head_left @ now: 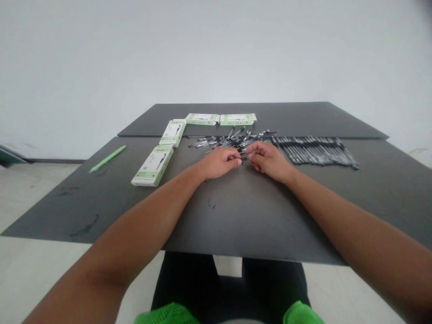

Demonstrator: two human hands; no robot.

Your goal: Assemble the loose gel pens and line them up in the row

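Green stick (108, 159) at left on desk (243, 216); four green-white boxes (152, 165), angled line; left hand (219, 162) pinching dark pen (244, 159); heaped pens (232, 141) just beyond; right hand (269, 161) curled at pen's other end, grip unclear; rowed pens (313, 151) rightmost.

Indoor workspace, dark tabletop (236, 220), plain white wall (216, 54), pale floor (20, 191), loose pens (232, 140)

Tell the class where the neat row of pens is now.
In the head view, the row of pens lies on the dark table's right side, just right of the loose pen pile.
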